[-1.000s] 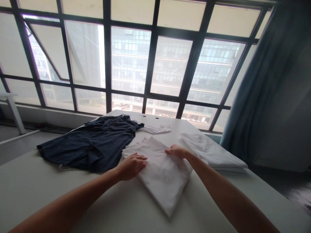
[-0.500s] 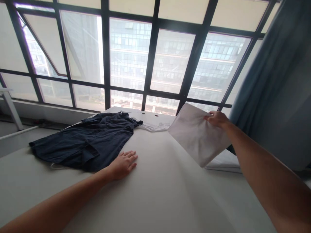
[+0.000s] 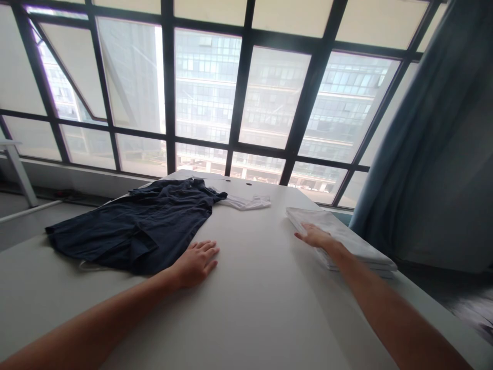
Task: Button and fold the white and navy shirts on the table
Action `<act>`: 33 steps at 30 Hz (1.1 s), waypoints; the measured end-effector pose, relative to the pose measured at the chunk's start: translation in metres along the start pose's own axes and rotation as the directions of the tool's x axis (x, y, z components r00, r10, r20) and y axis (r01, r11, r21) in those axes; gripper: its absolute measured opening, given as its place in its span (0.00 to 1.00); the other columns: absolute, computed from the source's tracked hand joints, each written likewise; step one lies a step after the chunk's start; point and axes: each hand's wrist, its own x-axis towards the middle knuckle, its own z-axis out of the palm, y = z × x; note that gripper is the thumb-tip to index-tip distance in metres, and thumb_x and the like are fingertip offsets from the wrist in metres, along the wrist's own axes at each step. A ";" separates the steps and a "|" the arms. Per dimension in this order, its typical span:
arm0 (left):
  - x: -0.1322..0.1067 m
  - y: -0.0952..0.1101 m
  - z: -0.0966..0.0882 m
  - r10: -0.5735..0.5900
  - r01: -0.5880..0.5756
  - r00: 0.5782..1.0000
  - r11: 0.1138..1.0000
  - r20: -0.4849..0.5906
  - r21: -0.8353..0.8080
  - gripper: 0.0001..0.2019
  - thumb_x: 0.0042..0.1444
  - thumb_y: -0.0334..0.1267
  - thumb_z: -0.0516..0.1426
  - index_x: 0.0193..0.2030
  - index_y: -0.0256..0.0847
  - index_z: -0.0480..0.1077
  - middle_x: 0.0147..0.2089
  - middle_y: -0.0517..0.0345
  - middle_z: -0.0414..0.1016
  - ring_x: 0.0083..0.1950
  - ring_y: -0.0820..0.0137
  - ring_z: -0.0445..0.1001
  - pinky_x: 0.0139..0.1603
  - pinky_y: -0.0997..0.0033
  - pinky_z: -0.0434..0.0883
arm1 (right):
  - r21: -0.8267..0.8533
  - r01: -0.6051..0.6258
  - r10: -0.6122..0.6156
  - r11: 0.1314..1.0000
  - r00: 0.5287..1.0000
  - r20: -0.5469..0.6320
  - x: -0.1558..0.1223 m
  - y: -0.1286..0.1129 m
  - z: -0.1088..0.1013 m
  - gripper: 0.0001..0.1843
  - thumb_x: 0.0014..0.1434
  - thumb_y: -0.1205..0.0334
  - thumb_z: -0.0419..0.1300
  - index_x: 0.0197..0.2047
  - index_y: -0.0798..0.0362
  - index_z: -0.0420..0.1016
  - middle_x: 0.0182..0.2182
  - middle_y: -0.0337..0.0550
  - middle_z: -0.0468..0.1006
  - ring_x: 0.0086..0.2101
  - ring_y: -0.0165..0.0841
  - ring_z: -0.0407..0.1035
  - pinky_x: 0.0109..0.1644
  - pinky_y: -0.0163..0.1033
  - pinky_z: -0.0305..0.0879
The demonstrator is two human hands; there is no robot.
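My left hand [image 3: 196,262] lies flat and open on the white table [image 3: 254,303], its fingers spread, just right of a dark navy shirt [image 3: 134,226] spread out on the table's left side. My right hand [image 3: 314,236] rests open, palm down, on the near edge of a stack of folded white cloths [image 3: 346,241] at the table's right side. Neither hand holds anything.
A small crumpled white cloth [image 3: 244,202] lies at the far side of the table beside the shirt's collar. Behind the table is a large window with dark frames [image 3: 239,103]. A blue-grey curtain [image 3: 435,154] hangs at the right. A white table leg [image 3: 17,177] stands at far left.
My right hand lifted the folded white cloth from the table's middle, carried it right and laid it on the stack, then let go. My left hand stayed flat on the table.
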 end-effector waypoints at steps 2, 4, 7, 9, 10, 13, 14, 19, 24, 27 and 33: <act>0.000 0.000 0.000 -0.005 0.005 1.000 1.000 0.003 -0.004 0.23 0.66 0.45 0.48 0.65 0.43 0.65 0.71 0.49 0.59 0.72 0.57 0.55 0.71 0.50 0.52 | -0.088 -0.041 0.046 0.995 0.997 0.061 -0.007 -0.003 0.011 0.35 0.63 0.48 0.55 0.69 0.51 0.59 0.69 0.56 0.53 0.66 0.56 0.49 0.64 0.66 0.50; 0.000 0.000 0.000 -0.006 0.006 1.000 1.000 0.012 -0.009 0.23 0.66 0.45 0.48 0.65 0.43 0.65 0.71 0.49 0.59 0.72 0.57 0.55 0.71 0.50 0.51 | -0.139 -0.060 0.072 0.988 0.994 0.078 -0.011 -0.002 0.017 0.33 0.66 0.52 0.50 0.72 0.49 0.52 0.71 0.53 0.49 0.67 0.53 0.46 0.65 0.68 0.46; -0.001 -0.002 0.001 0.000 0.000 1.000 1.000 0.023 -0.017 0.24 0.66 0.45 0.48 0.66 0.43 0.64 0.71 0.49 0.58 0.72 0.57 0.54 0.72 0.51 0.51 | -0.156 -0.119 0.131 0.981 0.989 0.065 -0.010 0.002 0.021 0.32 0.68 0.56 0.44 0.73 0.49 0.48 0.72 0.50 0.46 0.68 0.50 0.43 0.66 0.65 0.45; -0.002 -0.004 0.002 0.004 -0.004 1.000 1.000 0.022 -0.021 0.24 0.66 0.45 0.48 0.66 0.42 0.64 0.71 0.49 0.57 0.72 0.57 0.54 0.72 0.50 0.52 | -0.165 -0.154 0.167 0.974 0.984 0.067 -0.007 0.005 0.023 0.32 0.69 0.59 0.41 0.74 0.51 0.47 0.72 0.50 0.44 0.69 0.49 0.42 0.66 0.63 0.45; -0.002 -0.004 0.002 0.006 -0.005 1.000 1.000 0.022 -0.021 0.24 0.66 0.45 0.48 0.66 0.41 0.64 0.71 0.48 0.57 0.72 0.57 0.54 0.71 0.49 0.52 | -0.171 -0.163 0.177 0.972 0.982 0.067 -0.005 0.006 0.023 0.32 0.69 0.59 0.40 0.74 0.51 0.46 0.72 0.50 0.44 0.69 0.48 0.42 0.66 0.62 0.46; -0.002 -0.004 -0.001 0.019 -0.019 0.999 1.000 0.031 -0.021 0.24 0.66 0.45 0.49 0.66 0.41 0.64 0.71 0.48 0.57 0.72 0.57 0.55 0.71 0.50 0.53 | -0.199 -0.168 0.182 0.965 0.982 0.056 -0.002 0.004 0.023 0.32 0.68 0.59 0.41 0.74 0.50 0.46 0.72 0.52 0.46 0.68 0.49 0.43 0.65 0.64 0.46; -0.002 -0.004 -0.004 0.025 -0.024 0.999 0.999 0.032 -0.027 0.23 0.66 0.45 0.49 0.65 0.41 0.66 0.70 0.48 0.59 0.71 0.57 0.56 0.71 0.52 0.55 | -0.224 -0.168 0.181 0.960 0.983 0.040 -0.003 0.000 0.022 0.32 0.68 0.58 0.42 0.74 0.51 0.47 0.71 0.52 0.46 0.68 0.49 0.43 0.65 0.65 0.44; 0.002 -0.015 -0.030 -0.151 0.157 0.979 0.987 -0.136 0.035 0.17 0.65 0.45 0.52 0.54 0.42 0.74 0.60 0.48 0.72 0.60 0.58 0.71 0.59 0.61 0.68 | -0.329 0.016 -0.045 0.944 0.996 -0.080 -0.034 -0.047 0.017 0.32 0.69 0.52 0.45 0.72 0.58 0.52 0.71 0.55 0.49 0.69 0.49 0.40 0.68 0.65 0.35; 0.001 -0.048 -0.048 -0.420 0.442 0.896 0.876 -0.146 0.194 0.17 0.60 0.46 0.57 0.49 0.37 0.75 0.52 0.44 0.74 0.55 0.53 0.72 0.50 0.58 0.71 | -0.190 0.297 -0.287 0.936 0.955 0.080 -0.095 -0.105 0.007 0.30 0.67 0.51 0.51 0.67 0.57 0.62 0.67 0.56 0.58 0.67 0.46 0.48 0.69 0.59 0.40; 0.000 -0.060 -0.049 -0.461 0.471 0.882 0.861 -0.098 0.191 0.12 0.62 0.40 0.52 0.44 0.38 0.74 0.50 0.46 0.75 0.51 0.56 0.75 0.48 0.61 0.71 | -0.124 0.386 -0.367 0.914 0.918 0.148 -0.127 -0.121 0.002 0.25 0.67 0.55 0.49 0.63 0.56 0.67 0.66 0.56 0.61 0.66 0.45 0.51 0.68 0.59 0.41; 0.007 -0.034 -0.053 -0.296 0.344 0.870 0.937 -0.393 0.056 0.12 0.64 0.37 0.47 0.41 0.36 0.70 0.47 0.45 0.75 0.52 0.59 0.73 0.49 0.66 0.69 | -0.040 0.369 -0.364 0.928 0.926 0.103 -0.150 -0.119 0.006 0.23 0.69 0.55 0.47 0.61 0.54 0.69 0.63 0.54 0.66 0.63 0.44 0.58 0.67 0.56 0.47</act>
